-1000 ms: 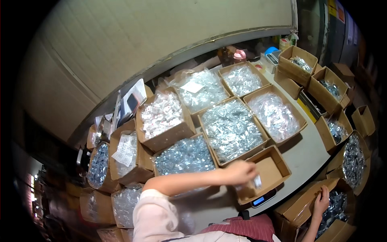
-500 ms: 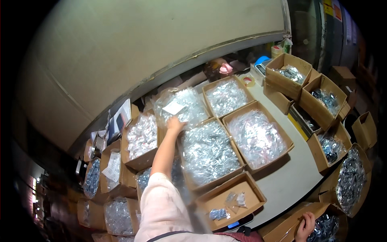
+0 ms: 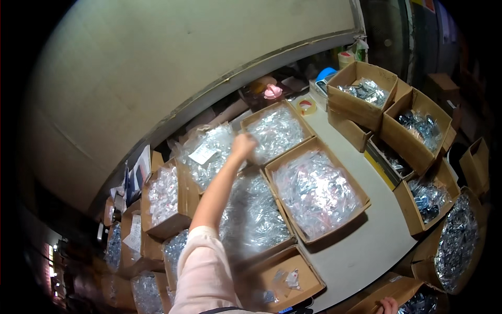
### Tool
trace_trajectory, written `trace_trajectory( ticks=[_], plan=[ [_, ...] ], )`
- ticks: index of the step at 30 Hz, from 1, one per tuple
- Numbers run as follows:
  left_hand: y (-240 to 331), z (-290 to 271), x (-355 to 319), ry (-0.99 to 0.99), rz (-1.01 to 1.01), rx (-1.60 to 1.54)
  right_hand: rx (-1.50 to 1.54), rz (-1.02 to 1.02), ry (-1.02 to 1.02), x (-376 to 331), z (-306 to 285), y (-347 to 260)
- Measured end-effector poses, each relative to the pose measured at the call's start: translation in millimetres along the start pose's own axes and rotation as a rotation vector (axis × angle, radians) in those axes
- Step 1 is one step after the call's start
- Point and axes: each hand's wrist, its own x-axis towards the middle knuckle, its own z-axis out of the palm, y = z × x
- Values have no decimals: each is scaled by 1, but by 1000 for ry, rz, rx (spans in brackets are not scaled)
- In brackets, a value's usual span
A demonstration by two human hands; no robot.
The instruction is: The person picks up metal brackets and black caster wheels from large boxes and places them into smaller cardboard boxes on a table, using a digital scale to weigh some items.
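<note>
My left hand point(image 3: 244, 146) reaches across the table to the near left edge of the far cardboard box point(image 3: 308, 137), which is filled with small clear packets point(image 3: 277, 131). Its fingers point down and are smeared, so any hold is unclear. Left of it lies a large clear plastic bag of packets point(image 3: 217, 138) with a white paper slip point(image 3: 203, 154) on top. Under my forearm is a wide box of silvery packets point(image 3: 259, 209). At the lower right, my right hand point(image 3: 387, 305) rests by a cardboard box flap point(image 3: 374, 297), fingers slightly apart, partly cut off by the frame.
Another full box of packets point(image 3: 319, 193) stands right of centre. A shallow box point(image 3: 308, 280) with a few packets sits nearest me. More filled boxes point(image 3: 389, 78) are stacked at right, others point(image 3: 183, 204) at left. A tape roll point(image 3: 306, 107) lies at the back.
My left hand has moved from the plastic bag with the slip rightward and away to the far box. My right hand has dropped lower in view. The whole view has shifted slightly.
</note>
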Motion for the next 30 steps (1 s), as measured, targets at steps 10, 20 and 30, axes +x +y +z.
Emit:
trace_trajectory(
  ticks=[10, 20, 30],
  plan=[
    [-8, 107, 28, 66, -126, -76, -18, -103, 77, -15, 14, 20],
    [-29, 104, 31, -164, -257, -881, 68, 11, -55, 11, 1, -2],
    [144, -47, -140, -1428, 304, -600, 85, 182, 36, -8, 12, 6]
  ],
)
